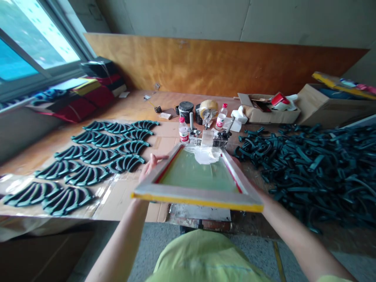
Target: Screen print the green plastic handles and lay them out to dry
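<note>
A wooden screen-printing frame (202,197) with green mesh and a smear of white ink is tilted up in front of me, hinged at clamps (219,137) at its far end. My left hand (150,164) rests against the frame's left rail, fingers stretched along the wood. My right hand is hidden behind the frame's right rail; only the forearm (282,219) shows. Rows of dark teal curved plastic parts (96,156) lie spread out on cardboard to the left.
A big loose heap of the same dark curved parts (311,164) covers the table's right side. Two small bottles (183,131), black ink pots (186,109) and a tape roll (208,106) stand behind the frame. Cardboard boxes (264,111) sit at the back right, stacked fabric (85,98) by the window.
</note>
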{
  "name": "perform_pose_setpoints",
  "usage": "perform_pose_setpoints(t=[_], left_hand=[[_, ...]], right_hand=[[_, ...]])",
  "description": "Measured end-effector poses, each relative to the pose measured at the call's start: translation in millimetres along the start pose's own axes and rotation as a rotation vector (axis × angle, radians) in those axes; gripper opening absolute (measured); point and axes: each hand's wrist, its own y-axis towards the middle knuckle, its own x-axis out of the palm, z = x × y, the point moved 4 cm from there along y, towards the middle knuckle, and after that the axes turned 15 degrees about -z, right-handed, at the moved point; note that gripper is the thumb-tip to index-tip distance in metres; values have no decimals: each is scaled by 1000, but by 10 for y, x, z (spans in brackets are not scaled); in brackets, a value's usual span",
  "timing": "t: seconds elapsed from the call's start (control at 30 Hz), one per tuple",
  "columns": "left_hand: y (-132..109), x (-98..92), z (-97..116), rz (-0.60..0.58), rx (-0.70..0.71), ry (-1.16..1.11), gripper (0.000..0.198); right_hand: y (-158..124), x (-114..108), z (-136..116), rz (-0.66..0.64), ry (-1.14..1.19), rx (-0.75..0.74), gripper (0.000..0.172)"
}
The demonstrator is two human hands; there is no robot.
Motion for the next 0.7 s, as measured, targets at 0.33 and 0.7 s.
perform_pose_setpoints(t=[0.33,0.7], left_hand=[[-243,-14,-1270,-127,-343,77,90],[-229,-51,-1405,-111,-341,54,73]], right_hand=[[660,-460,-611,-10,-133,-107,44],[336,-301,-681,-134,-319,172,27]])
